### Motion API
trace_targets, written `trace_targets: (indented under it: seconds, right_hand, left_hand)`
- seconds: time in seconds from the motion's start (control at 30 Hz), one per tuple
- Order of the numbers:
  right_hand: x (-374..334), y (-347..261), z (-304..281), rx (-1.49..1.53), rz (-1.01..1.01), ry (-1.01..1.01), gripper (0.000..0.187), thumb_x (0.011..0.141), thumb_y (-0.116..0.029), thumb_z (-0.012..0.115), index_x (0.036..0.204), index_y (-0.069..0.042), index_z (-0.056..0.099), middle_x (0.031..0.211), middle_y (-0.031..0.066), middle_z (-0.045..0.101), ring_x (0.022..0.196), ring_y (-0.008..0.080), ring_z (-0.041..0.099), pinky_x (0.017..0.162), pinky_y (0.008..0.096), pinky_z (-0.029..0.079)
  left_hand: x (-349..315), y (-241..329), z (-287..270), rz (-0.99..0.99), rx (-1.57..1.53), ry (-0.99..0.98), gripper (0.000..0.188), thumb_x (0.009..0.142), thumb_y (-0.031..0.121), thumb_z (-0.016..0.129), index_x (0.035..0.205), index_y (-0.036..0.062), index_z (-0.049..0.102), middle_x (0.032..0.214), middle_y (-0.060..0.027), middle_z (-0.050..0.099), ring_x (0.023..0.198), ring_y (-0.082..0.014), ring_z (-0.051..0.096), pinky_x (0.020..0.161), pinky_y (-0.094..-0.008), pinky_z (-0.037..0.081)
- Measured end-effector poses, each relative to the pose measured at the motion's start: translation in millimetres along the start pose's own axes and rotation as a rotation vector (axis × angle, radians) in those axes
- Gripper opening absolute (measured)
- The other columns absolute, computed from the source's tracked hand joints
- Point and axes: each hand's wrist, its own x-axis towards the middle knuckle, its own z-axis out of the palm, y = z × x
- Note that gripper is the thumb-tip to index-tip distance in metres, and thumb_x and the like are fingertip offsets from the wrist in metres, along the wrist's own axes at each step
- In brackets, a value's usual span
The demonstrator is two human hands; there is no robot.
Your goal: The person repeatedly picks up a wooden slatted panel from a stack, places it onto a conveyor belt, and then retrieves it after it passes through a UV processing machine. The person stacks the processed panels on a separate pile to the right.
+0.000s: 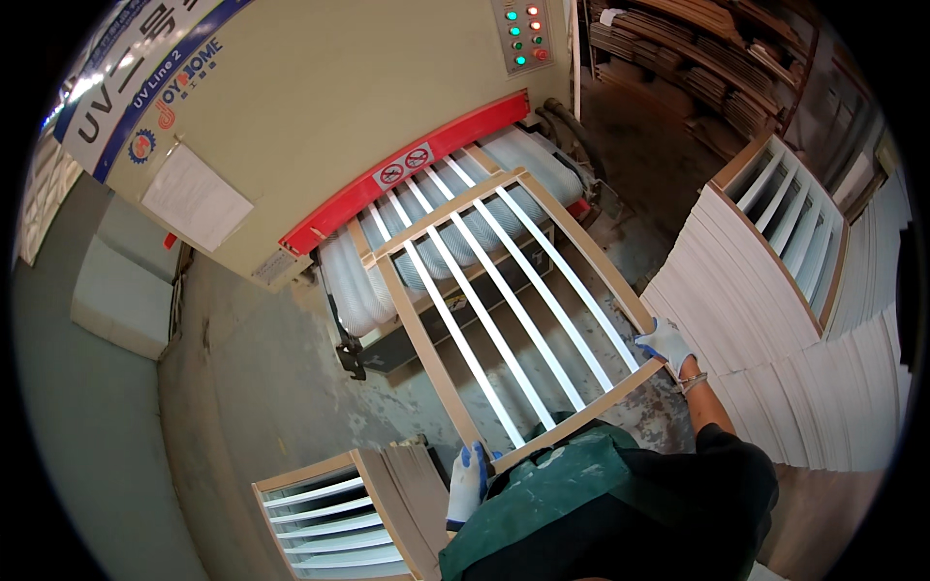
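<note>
I hold a rectangular slatted frame point(432, 354) with tan edges and several white slats, tilted away from me. My left hand point(468, 487), in a white glove with blue patches, is closed round its near left corner. My right hand point(666, 343), gloved alike, grips the right rail close to the near right corner. The frame's far end rests over the pale, textured conveyor belt point(354, 290). Directly beyond it, a second slatted frame point(418, 196) lies on the belt, partly hidden under the red bar point(329, 221) of the large beige machine point(320, 87).
A tall stack of slatted frames point(736, 281) stands at the right. Another stack point(402, 499) sits at the lower left. Lit buttons show on a control panel point(524, 37). Racks of brown boards point(678, 58) stand at the back right. A paper sheet point(198, 197) hangs on the machine.
</note>
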Motion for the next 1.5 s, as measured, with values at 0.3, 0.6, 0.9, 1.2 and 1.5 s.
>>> trace_targets:
  seconds: [0.3,0.6,0.9,1.2,1.5]
  right_hand:
    - [21.5,-6.9,1.2,-0.096,-0.076,0.041,0.053,0.078,-0.031,0.08,0.114,0.004,0.065,0.094,0.0204,0.072,0.08,0.0327,0.07,0.074,0.0396,0.056]
    - [26.0,-43.2,0.7,-0.088,-0.321,0.106,0.083,0.086,-0.025,0.073,0.156,-0.011,0.032,0.145,0.0267,0.049,0.131,0.0421,0.051,0.108,0.0454,0.043]
    - [63.0,-69.0,4.1,-0.217,-0.389,0.024,0.076,0.087,-0.018,0.069,0.156,-0.016,0.036,0.131,0.0246,0.06,0.12,0.0412,0.058,0.104,0.0469,0.046]
    - [114.8,-75.9,20.8,-0.24,-0.537,0.079,0.071,0.086,-0.014,0.07,0.153,-0.013,0.045,0.117,0.0248,0.069,0.088,0.0335,0.071,0.082,0.0409,0.055]
    - [127.8,-132.5,10.1,0.007,-0.485,-0.136,0.074,0.085,-0.002,0.07,0.153,-0.002,0.041,0.123,0.015,0.062,0.092,0.0206,0.058,0.076,0.0336,0.05]
  left_hand:
    - [13.8,20.3,3.1,-0.103,-0.061,0.014,0.043,0.106,0.038,0.05,0.111,-0.0028,0.061,0.096,-0.0125,0.068,0.093,-0.0222,0.068,0.081,-0.0331,0.051]
    - [75.3,-32.8,-10.8,-0.154,-0.069,0.103,0.048,0.105,0.037,0.046,0.106,-0.0077,0.062,0.097,-0.0249,0.069,0.092,-0.0368,0.067,0.081,-0.0414,0.049]
    - [78.8,47.8,-17.9,0.037,-0.108,0.301,0.036,0.101,0.027,0.063,0.119,-0.0037,0.063,0.105,-0.0126,0.069,0.098,-0.0198,0.066,0.087,-0.0318,0.052]
    - [-34.4,252.8,-38.0,0.889,-0.119,-0.02,0.059,0.081,0.044,0.076,0.116,-0.0028,0.07,0.115,-0.0169,0.069,0.115,-0.0309,0.062,0.1,-0.0422,0.048]
    - [-59.4,279.0,-32.9,1.162,0.023,-0.154,0.049,0.084,0.039,0.075,0.114,0.0002,0.07,0.114,-0.0144,0.068,0.11,-0.03,0.063,0.097,-0.0417,0.048]
